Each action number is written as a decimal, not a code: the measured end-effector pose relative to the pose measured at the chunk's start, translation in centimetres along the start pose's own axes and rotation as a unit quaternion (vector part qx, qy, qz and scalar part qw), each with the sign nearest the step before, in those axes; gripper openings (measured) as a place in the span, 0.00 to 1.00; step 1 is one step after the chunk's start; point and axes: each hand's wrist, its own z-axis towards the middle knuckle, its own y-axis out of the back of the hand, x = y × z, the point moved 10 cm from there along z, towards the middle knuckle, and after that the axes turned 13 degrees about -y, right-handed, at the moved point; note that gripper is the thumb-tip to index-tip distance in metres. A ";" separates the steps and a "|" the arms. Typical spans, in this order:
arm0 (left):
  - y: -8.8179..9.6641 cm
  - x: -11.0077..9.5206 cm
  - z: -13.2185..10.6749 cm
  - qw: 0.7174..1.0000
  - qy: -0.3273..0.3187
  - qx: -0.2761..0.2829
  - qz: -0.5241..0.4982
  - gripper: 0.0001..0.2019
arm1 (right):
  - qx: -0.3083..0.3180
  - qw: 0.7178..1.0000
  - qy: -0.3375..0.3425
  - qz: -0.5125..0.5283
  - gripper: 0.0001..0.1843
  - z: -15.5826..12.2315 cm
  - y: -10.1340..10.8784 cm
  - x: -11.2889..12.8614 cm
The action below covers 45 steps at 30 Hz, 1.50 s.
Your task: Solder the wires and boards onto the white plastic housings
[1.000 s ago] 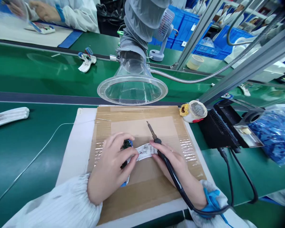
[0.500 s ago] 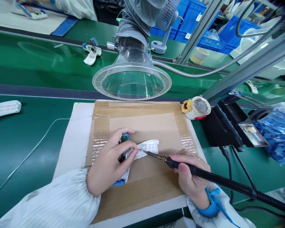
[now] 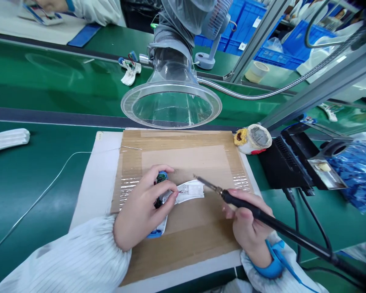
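My left hand [image 3: 143, 207] grips a small white plastic device [image 3: 161, 226] with a blue end and a green circuit board [image 3: 161, 177] showing at the top. A flexible white printed strip [image 3: 189, 192] extends from the device to the right across the cardboard mat [image 3: 183, 158]. My right hand [image 3: 250, 221] holds a black soldering iron [image 3: 247, 207]. Its metal tip [image 3: 208, 184] hangs just above the strip's upper edge, apparently not touching it. My left fingers hide part of the board.
A clear fume extractor hood [image 3: 171, 108] hangs above the mat. To the right are a black soldering station [image 3: 285, 162], a tip-cleaning holder [image 3: 252, 139] and a blue bag of parts [image 3: 354, 171]. Thin solder wire [image 3: 64, 162] lies on the green bench belt [image 3: 33, 195] at left.
The soldering iron has lifted away from the strip's left end, moving up and to the right. My left hand and the device stay nearly still.
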 end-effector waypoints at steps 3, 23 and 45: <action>0.0 -0.1 0.0 1.000 -0.003 -0.007 0.000 0.10 | 0.044 0.999 0.004 -0.020 0.14 0.5 -1.8 0.3; 0.4 -0.8 0.2 0.999 -0.032 -0.026 0.019 0.11 | 0.147 0.982 0.061 -0.098 0.27 0.4 -5.7 -0.2; 0.2 -0.1 0.1 1.000 -0.007 -0.008 0.016 0.11 | 0.030 0.999 -0.009 -0.018 0.08 0.4 -1.3 -0.2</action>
